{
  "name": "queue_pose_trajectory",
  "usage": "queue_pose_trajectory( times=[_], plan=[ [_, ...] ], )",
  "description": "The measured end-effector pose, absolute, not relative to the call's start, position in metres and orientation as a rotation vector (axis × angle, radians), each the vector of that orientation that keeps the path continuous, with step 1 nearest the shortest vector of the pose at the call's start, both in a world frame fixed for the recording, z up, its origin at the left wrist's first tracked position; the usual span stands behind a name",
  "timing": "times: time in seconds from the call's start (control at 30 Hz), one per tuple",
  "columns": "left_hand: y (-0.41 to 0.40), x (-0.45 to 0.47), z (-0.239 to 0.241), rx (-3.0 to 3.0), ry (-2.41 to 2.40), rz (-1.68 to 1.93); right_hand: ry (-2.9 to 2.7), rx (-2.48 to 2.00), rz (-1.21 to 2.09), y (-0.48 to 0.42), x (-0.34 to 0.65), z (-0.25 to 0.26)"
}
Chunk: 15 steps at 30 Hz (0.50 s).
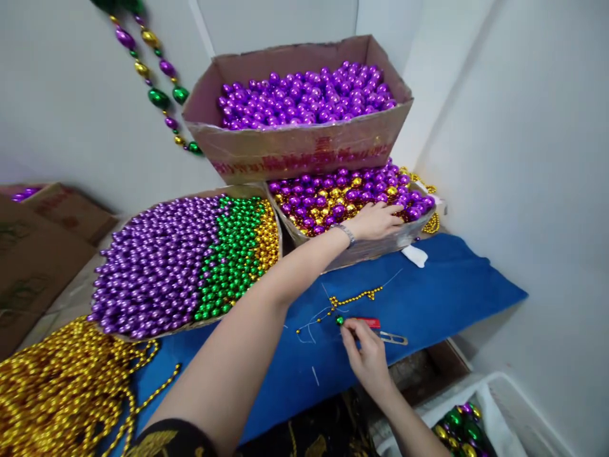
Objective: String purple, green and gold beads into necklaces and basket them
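Observation:
My left hand (pixel 375 221) reaches across to a cardboard box (pixel 361 251) of loose purple beads (pixel 342 184) and gold beads (pixel 333 197). Its fingers are stretched out over the beads near the right end; nothing shows in them. Over the blue cloth (pixel 438 273), my right hand (pixel 368 355) pinches a shiny green bead (pixel 339 320) at its fingertips. Just beyond it lies a short gold bead strand (pixel 354 297) with pale thread (pixel 309 320) and a few small gold beads. Partly behind the right hand is a red item (pixel 368 322) beside a flat metal piece (pixel 394 338).
A second box (pixel 309 152) of purple beads stands above the first. To the left, another box holds small purple (pixel 157 260), green and gold beads. Gold bead strands (pixel 61 387) pile up front left. A white bin (pixel 509 393) with larger beads stands lower right.

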<state>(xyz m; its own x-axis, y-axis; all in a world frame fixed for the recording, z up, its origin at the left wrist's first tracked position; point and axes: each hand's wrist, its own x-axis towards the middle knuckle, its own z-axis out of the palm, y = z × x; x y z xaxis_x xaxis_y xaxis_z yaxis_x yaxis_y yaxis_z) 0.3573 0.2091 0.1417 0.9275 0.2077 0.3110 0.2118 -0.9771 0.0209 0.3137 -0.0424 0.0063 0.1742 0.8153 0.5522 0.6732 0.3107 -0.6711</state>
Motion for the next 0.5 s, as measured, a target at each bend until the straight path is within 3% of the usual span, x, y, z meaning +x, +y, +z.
queue_pose_trajectory(
  times=[0.33,0.5],
  plan=[
    [0.251,0.288,0.166,-2.800,-0.590,-0.246,-1.513,-1.409,0.254,-0.043,0.321,0.001],
    [0.251,0.261,0.174,-2.884,-0.884,-0.628,-1.535,-1.386,0.271,-0.039,0.313,0.005]
  ],
)
